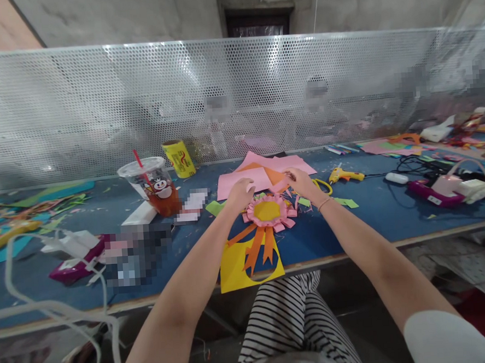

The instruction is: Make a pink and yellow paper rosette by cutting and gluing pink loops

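Note:
My left hand (242, 191) rests at the front edge of a pink paper sheet (236, 183), its thumb and fingers bent around the edge. Fingers pinched, my right hand (301, 182) is at the edge of a piece of orange paper (275, 176) lying among the pink sheets. Between my forearms lies a paper rosette with a yellow centre (268, 210) and a pink looped rim; orange ribbon tails (256, 249) hang from it. Beneath the tails, yellow paper (234, 264) with a round cut-out juts over the table edge.
A yellow glue gun (346, 175) and scissors with yellow handles (324, 186) lie right of my right hand. On the left stand a drink cup (161, 192) and a yellow roll (179, 159). Purple power strips (434, 193) with cords sit on both sides. A perforated metal screen (139, 100) borders the back.

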